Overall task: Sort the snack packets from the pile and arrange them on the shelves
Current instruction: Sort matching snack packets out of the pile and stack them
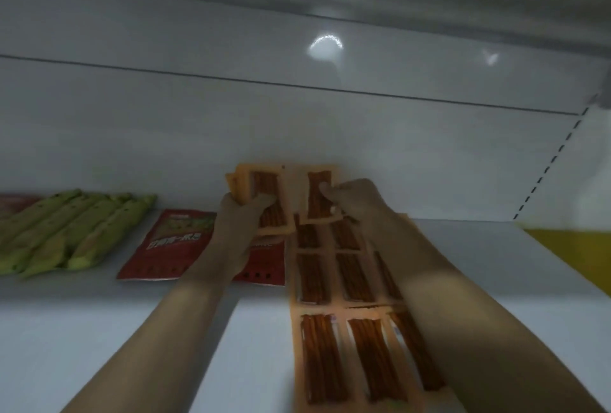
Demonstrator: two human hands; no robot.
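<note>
Left hand point(238, 224) grips a small stack point(261, 178) of orange packets. Right hand point(350, 197) pinches one packet point(317, 209) over the 12 o'clock end of the orange grid point(350, 280) lying on the shelf point(99, 330). Risks: the right forearm crosses the grid's 3 o'clock column and could drag it askew; the loose stack may fan out and drop. A red packet point(172, 244) lies under the left wrist, cramping the 9 o'clock side, with green packets point(66, 230) further out.

Orange stick-snack pkts point(350, 275) in flat rows on white shelf point(99, 330), red pkt point(172, 247) + green pkts point(66, 230) at left
</note>
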